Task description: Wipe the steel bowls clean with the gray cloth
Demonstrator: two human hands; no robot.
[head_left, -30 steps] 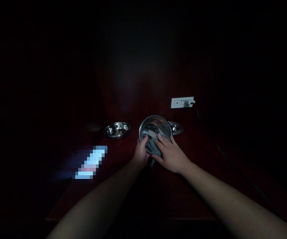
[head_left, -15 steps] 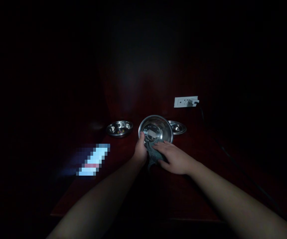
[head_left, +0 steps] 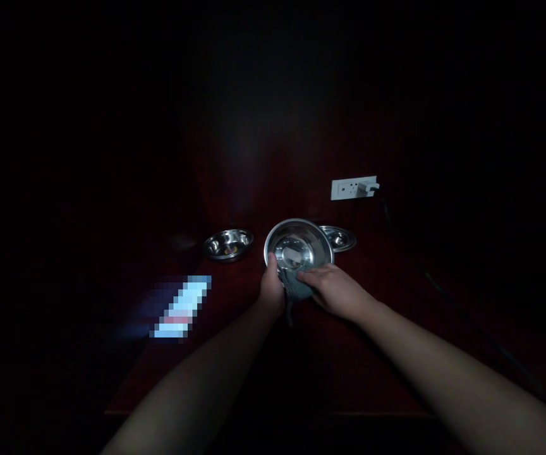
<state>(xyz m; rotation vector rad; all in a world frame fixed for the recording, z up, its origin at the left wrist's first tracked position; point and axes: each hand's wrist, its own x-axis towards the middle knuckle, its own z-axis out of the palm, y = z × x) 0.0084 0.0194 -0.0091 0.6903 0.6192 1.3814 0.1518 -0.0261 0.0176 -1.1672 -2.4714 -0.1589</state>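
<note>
A shiny steel bowl is tilted toward me on a dark red table. My left hand grips its near left rim, thumb over the edge. My right hand presses a grey cloth against the bowl's near rim, fingers curled over the cloth. The scene is very dark.
A second steel bowl sits to the left and a flat steel dish just behind on the right. A white power socket with a plug sits further back, its black cable running right. A lit, blurred rectangle lies at left.
My right hand has pulled the cloth from inside the bowl toward its near rim and curled tighter. The view has shifted slightly.
</note>
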